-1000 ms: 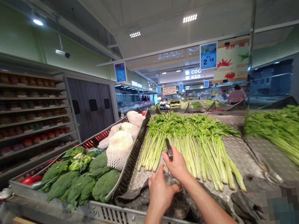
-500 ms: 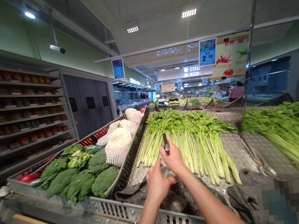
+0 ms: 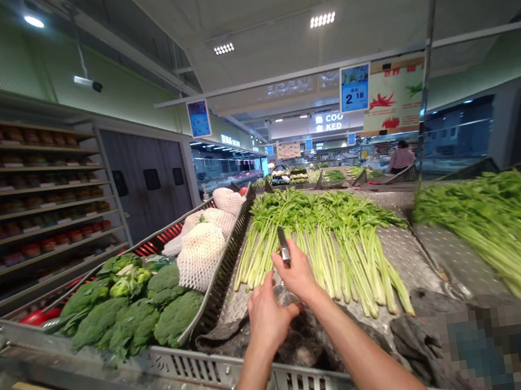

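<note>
My right hand (image 3: 295,272) is closed around a small dark knife-like tool (image 3: 283,246); its exact kind is hard to make out. The tool points up and away, in front of the row of celery (image 3: 330,256) spread on a metal display. Just left of it and lower, my left hand (image 3: 270,312) has its thumb and fingers apart, holding nothing. It hovers over a crumpled dark cloth (image 3: 309,342) at the display's front. Neither hand visibly touches the celery.
To the left, a slotted crate (image 3: 186,361) holds broccoli (image 3: 99,318) and net-wrapped produce (image 3: 201,254). A mirror-like panel (image 3: 480,255) on the right shows celery. Jar shelves (image 3: 26,206) line the left wall. A person (image 3: 400,157) stands far back.
The whole view has shifted slightly, with the scene moving left in the frame. Both hands keep nearly the same pose, and the tool stays in my right hand.
</note>
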`<act>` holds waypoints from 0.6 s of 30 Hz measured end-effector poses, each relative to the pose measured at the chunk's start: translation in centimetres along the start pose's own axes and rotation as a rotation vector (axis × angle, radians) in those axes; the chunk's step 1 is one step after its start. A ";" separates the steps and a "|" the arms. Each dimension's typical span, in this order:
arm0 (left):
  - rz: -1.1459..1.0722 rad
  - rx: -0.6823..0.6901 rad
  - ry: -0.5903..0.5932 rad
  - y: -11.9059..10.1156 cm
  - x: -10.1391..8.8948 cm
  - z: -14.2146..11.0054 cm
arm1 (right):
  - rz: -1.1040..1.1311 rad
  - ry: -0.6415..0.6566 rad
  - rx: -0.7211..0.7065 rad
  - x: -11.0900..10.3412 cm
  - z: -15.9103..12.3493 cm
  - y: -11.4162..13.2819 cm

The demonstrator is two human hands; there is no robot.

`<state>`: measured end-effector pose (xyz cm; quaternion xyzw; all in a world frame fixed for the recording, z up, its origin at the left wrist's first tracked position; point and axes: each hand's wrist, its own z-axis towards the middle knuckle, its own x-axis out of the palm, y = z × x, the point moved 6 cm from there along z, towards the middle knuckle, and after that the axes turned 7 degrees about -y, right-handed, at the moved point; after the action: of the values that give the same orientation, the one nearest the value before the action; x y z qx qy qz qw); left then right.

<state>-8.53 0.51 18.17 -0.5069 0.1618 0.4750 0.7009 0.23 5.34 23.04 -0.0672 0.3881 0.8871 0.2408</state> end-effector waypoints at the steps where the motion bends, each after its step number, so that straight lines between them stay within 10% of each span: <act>1: 0.011 0.001 0.000 0.1 0.0 -0.1 | 0.011 0.007 0.006 0.2 -0.1 -0.1; 18: -0.018 -0.008 0.049 1.9 0.7 -0.5 | 0.049 0.041 0.027 2.0 -1.5 -0.8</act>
<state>-9.64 0.50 16.41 -0.5225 0.1723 0.4570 0.6989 -1.24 5.51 20.84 -0.0728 0.4063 0.8858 0.2121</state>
